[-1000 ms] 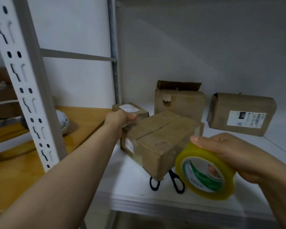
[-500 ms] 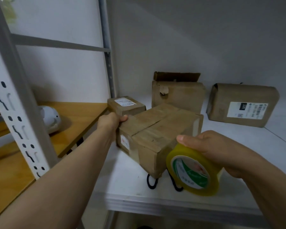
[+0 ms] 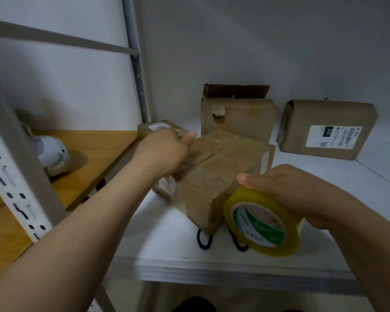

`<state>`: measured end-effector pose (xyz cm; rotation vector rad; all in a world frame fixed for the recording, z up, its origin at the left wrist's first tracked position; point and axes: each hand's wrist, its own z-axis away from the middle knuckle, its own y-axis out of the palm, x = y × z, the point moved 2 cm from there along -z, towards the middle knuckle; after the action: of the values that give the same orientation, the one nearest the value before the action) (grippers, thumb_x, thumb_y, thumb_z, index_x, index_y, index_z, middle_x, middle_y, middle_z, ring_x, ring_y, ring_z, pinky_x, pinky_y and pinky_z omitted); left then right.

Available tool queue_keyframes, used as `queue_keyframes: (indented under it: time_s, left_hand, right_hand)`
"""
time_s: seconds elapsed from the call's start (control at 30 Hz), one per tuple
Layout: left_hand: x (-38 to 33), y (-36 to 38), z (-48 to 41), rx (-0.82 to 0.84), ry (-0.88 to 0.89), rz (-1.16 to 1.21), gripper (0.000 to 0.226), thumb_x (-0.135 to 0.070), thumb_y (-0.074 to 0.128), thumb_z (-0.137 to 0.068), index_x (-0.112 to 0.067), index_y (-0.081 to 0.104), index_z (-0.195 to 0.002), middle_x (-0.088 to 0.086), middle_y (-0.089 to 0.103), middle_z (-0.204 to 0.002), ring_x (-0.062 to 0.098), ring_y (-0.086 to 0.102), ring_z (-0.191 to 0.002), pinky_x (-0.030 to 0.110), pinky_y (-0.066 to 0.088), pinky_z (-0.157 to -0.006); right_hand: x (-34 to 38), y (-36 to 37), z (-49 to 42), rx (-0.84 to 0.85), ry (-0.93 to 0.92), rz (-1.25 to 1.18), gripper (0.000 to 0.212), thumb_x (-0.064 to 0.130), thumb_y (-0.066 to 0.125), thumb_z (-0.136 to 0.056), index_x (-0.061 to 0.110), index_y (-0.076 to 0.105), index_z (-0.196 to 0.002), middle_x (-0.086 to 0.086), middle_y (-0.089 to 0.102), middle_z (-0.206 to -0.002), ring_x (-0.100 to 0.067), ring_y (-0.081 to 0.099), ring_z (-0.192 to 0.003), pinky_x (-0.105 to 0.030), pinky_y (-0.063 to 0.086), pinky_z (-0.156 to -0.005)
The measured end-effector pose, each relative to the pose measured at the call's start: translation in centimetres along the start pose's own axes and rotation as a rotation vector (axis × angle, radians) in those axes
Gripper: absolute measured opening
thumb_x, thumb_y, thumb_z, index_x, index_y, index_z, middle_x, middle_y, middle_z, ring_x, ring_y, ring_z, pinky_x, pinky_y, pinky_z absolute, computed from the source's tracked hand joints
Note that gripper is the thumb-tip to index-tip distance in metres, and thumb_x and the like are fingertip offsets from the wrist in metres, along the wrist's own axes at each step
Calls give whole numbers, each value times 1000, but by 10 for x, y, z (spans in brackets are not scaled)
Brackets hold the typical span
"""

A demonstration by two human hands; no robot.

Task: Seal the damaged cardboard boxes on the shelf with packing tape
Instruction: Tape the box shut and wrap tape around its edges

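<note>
Label [image 3: 330, 136] marked 220 on far box [image 3: 300, 122], right hand [image 3: 302, 194] gripping tape roll [image 3: 262, 224]

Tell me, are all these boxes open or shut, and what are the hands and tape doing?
Front cardboard box: flaps shut, left hand on its top, blurred.
Back cardboard box: top flap standing open, front torn.
Right labelled box: looks shut.
Small labelled box: partly hidden behind left hand.
Packing tape roll: gripped by right hand.
Scissors: handles poking out under front cardboard box.
</note>
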<state>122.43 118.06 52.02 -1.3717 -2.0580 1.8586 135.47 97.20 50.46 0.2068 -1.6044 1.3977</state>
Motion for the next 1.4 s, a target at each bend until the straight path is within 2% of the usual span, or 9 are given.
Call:
queue_keyframes:
  time_s: [0.13,0.27,0.43,0.57,0.8,1.03,1.17,1.27,1.4]
  left_hand:
    - [-14,23,2,429,-43,-344,120,-105,23,-61,-33,29,-158,9,29,-164,37,35,-145,53,30,-117]
    - [-2,16,-8,465,-120,-246,127,-109,35,-47,-27,55,-142,5,53,-148,30,52,-130,51,41,-110]
    - [50,13,-7,269,-47,459,68,-71,73,-74,-28,68,-126,-5,72,-123,16,69,-108,36,52,-97]
    - [77,40,22,251,-246,1174,48,-46,61,-93,-16,65,-129,9,74,-118,27,71,-108,39,54,-91]
    - [70,51,12,-215,-534,1087,37,-38,64,-91,-2,71,-92,14,76,-85,32,73,-85,43,58,-78]
    - [34,59,-12,213,-601,1169,33,-29,46,-103,-11,69,-89,21,75,-104,30,70,-81,32,57,-55]
    - [25,66,-3,145,-383,754,52,-49,51,-93,-8,64,-122,17,68,-123,34,68,-99,43,58,-87]
    - [6,23,1,64,-28,931,82,-85,40,-83,-27,61,-135,13,69,-123,32,60,-124,48,44,-109]
    - [-16,-17,-3,305,451,776,128,-47,88,-68,-48,-3,-158,-15,45,-149,6,47,-137,36,39,-114]
  right_hand:
    - [2,2,-1,-3,7,0,76,71,58,-82,-3,74,-93,-18,74,-81,-38,73,-82,-51,58,-89]
    - [0,3,-2,-14,-3,-14,74,71,58,-82,-2,74,-88,-14,74,-76,-35,74,-80,-50,58,-87]
    - [-5,2,-2,42,-26,-67,68,70,57,-84,4,75,-83,-10,75,-73,-32,75,-76,-47,60,-85]
    - [-5,-1,-2,123,15,-169,59,61,60,-86,6,78,-94,-12,77,-82,-29,76,-76,-33,63,-69]
    - [9,-5,12,146,-146,-480,48,56,66,-73,11,78,-86,-11,77,-85,-22,75,-76,-37,59,-72]
    - [89,-47,34,96,-611,-887,33,34,70,-75,11,80,-96,-12,77,-101,-25,74,-92,-43,60,-84]
    - [110,-39,2,-48,-513,-840,25,29,69,-84,7,75,-94,-14,72,-92,-27,70,-86,-44,59,-84]
    - [110,-36,-14,-96,-456,-820,33,34,64,-94,4,70,-105,-18,72,-102,-30,70,-92,-49,57,-90]
    - [117,-35,-24,-87,-432,-727,47,51,56,-98,7,73,-100,-19,76,-103,-32,74,-100,-48,57,-94]
